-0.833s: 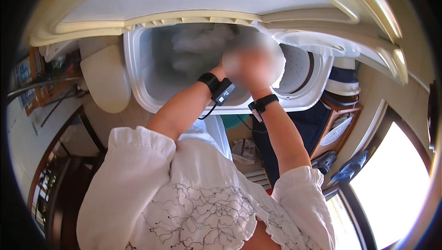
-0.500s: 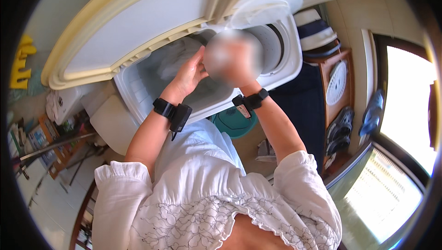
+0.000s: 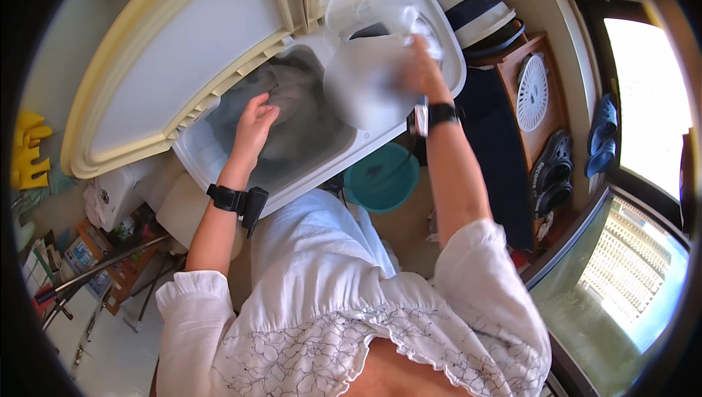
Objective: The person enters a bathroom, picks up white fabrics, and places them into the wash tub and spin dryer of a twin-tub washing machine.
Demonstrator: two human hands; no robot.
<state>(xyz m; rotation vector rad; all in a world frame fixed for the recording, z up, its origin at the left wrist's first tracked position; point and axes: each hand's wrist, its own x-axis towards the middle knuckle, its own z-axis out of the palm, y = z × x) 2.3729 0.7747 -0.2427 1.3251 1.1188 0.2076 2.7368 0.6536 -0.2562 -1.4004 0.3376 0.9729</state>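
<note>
A twin-tub washing machine (image 3: 314, 181) stands before me with its lid raised. Greyish cloth (image 3: 289, 93) lies in the water of its left tub. Over that tub my left hand (image 3: 254, 128) is held with loosely bent fingers apart and nothing in them. My right hand (image 3: 430, 75) reaches to the opening of the right, round tub, closed on a bunched white piece that looks like wet cloth (image 3: 423, 37). A blurred patch hides the near part of that opening and some of the hand. The clear inner cover (image 3: 369, 2) of the round tub is tilted up behind it.
The raised cream-edged lid (image 3: 183, 39) borders the tubs at the back left. A teal basin (image 3: 380, 178) sits on the floor below the machine. At right are stacked basins (image 3: 475, 13), a wooden cabinet (image 3: 519, 104) and dark clogs (image 3: 553, 167). Yellow gloves (image 3: 29, 148) hang far left.
My hands have moved apart. The right has gone to the right, over the round tub, with the white piece; the left has drawn back left over the water.
</note>
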